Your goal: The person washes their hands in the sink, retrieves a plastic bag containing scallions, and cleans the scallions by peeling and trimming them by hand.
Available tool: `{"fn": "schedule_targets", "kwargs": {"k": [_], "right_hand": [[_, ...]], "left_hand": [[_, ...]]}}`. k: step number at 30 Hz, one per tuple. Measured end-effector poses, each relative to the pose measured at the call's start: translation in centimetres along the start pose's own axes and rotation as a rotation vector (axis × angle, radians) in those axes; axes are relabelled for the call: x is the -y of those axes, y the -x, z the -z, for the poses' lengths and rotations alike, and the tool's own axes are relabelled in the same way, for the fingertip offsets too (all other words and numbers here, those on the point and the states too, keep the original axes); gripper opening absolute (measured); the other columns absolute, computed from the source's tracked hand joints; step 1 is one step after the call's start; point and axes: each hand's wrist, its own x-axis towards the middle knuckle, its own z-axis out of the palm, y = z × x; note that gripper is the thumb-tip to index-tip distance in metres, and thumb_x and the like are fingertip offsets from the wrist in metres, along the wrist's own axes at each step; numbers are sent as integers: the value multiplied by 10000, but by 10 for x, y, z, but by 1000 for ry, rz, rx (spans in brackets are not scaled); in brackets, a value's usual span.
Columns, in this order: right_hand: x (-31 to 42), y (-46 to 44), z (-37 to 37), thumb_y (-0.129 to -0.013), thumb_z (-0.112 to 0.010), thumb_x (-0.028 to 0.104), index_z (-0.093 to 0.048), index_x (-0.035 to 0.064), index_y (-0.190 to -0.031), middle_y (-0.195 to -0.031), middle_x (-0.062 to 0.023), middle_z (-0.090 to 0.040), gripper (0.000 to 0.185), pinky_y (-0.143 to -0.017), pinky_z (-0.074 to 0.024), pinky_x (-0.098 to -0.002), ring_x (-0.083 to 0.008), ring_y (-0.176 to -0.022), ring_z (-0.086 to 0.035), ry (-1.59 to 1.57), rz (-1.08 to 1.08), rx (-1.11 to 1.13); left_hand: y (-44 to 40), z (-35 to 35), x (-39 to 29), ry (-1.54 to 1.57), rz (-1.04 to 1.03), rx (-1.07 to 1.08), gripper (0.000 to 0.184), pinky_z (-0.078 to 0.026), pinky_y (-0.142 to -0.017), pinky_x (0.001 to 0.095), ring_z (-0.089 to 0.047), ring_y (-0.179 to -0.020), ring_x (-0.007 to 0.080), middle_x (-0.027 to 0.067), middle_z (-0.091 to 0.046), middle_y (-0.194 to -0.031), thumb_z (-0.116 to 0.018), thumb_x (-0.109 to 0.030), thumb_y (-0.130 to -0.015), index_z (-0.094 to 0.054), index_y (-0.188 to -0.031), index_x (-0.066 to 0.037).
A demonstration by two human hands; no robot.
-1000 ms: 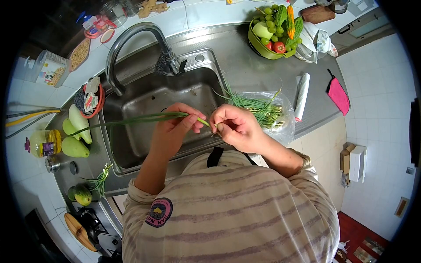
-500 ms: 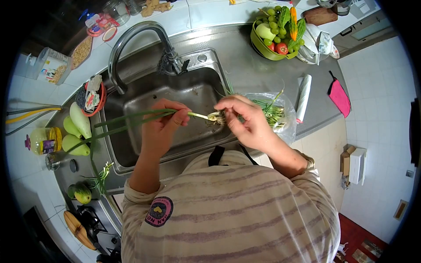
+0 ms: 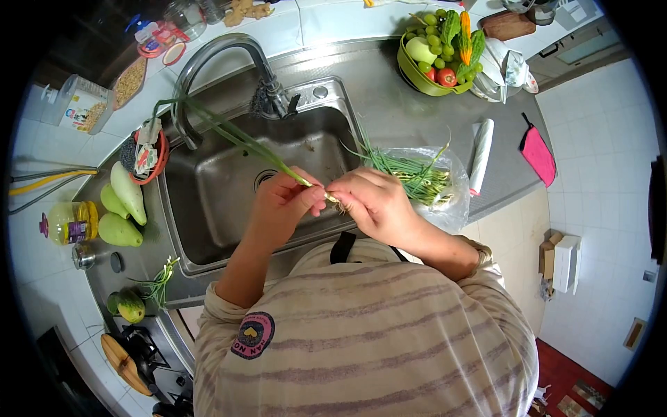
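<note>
Over the front of the sink, my left hand (image 3: pixel 286 205) pinches a long green onion (image 3: pixel 258 147) near its pale root end. Its leaves slant up and left across the basin to the faucet. Close beside it, my right hand (image 3: pixel 372 201) is closed on the root end, its fingertips at the bulb and stringy roots. To the right of my right hand, a bunch of green onions (image 3: pixel 417 174) lies on a clear plastic bag (image 3: pixel 455 208). A smaller bunch of green onions (image 3: pixel 162 281) rests on the counter at the left.
Below me is the steel sink (image 3: pixel 229 254) with a curved faucet (image 3: pixel 229 42). Pale green gourds (image 3: pixel 121 229) and an oil bottle (image 3: pixel 73 222) stand left. A green basket (image 3: pixel 417 76) of fruit and vegetables, a plastic roll (image 3: pixel 481 156) and a pink cloth (image 3: pixel 537 153) are right.
The green onion has swung so its leaves now point up toward the faucet instead of left. Both hands have come closer together, and the left hand has moved nearer the root end.
</note>
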Motion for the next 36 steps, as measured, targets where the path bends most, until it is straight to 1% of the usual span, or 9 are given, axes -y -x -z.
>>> {"fn": "schedule_targets", "kwargs": {"k": [4, 10, 12, 19, 21, 24, 30, 33, 36], "right_hand": [[-1, 0, 1, -786, -642, 9, -627, -6, -873, -804, -111, -627, 89, -632, -489, -338, -271, -697, -605, 117, 134, -99], [-2, 1, -6, -738, -663, 40, -604, 10, -906, -829, -73, -590, 180, -631, -481, -332, -245, -719, -558, 204, 210, -64], [-2, 0, -7, -730, -666, 44, -603, 7, -916, -826, -75, -577, 200, -629, -480, -325, -240, -724, -551, 239, 243, -74], [-6, 9, -10, -735, -671, 28, -606, -5, -933, -870, -106, -591, 212, -626, -485, -324, -253, -720, -565, 288, 244, -6], [-10, 12, -12, -729, -670, 35, -604, -7, -937, -858, -101, -588, 222, -623, -484, -322, -251, -723, -563, 316, 240, 65], [-15, 13, -14, -725, -668, 34, -600, -13, -937, -851, -100, -586, 228, -619, -482, -321, -251, -723, -561, 323, 254, 71], [-14, 11, -15, -715, -667, 24, -595, -16, -917, -842, -102, -583, 218, -618, -482, -324, -252, -720, -564, 298, 249, 41], [-13, 10, -15, -715, -664, 18, -593, -20, -907, -836, -102, -581, 208, -618, -482, -326, -253, -719, -565, 305, 253, 44], [-15, 10, -17, -726, -659, 15, -586, -18, -887, -827, -105, -581, 180, -614, -481, -328, -258, -717, -563, 327, 245, 63]], "left_hand": [[-1, 6, -3, 23, -8, 18, 25, -451, -600, 224, -548, -655, 98, 58, -610, -785, -582, -27, -881, -584, -887, -2], [-2, -7, -5, 114, 26, -6, 167, -418, -562, 215, -507, -626, 89, 28, -535, -782, -557, -67, -905, -505, -1055, -17], [-2, -12, -8, 209, 186, -64, 231, -387, -542, 201, -492, -634, 77, 9, -498, -787, -542, -102, -919, -459, -1123, -31], [-5, -15, 6, 384, 326, -103, 196, -353, -526, 192, -458, -657, 48, 7, -527, -810, -540, -92, -917, -515, -1097, -19], [-6, -12, 17, 256, 205, -138, 177, -339, -504, 195, -445, -619, 45, 12, -541, -809, -538, -87, -916, -541, -1076, -11], [-11, -6, 25, 180, 178, -143, 151, -315, -469, 201, -424, -554, 44, 15, -542, -779, -532, -97, -921, -549, -1044, -11], [-11, -11, 15, 410, 295, -203, 142, -267, -423, 203, -367, -484, 43, 33, -549, -748, -492, -162, -951, -541, -946, -29], [-10, -14, 17, 460, 263, -216, 165, -258, -417, 196, -363, -479, 44, 36, -552, -742, -475, -185, -962, -537, -933, -35], [-15, -10, 27, 307, 178, -255, 171, -272, -416, 196, -376, -481, 45, 33, -545, -726, -466, -187, -967, -539, -943, -34]]}}
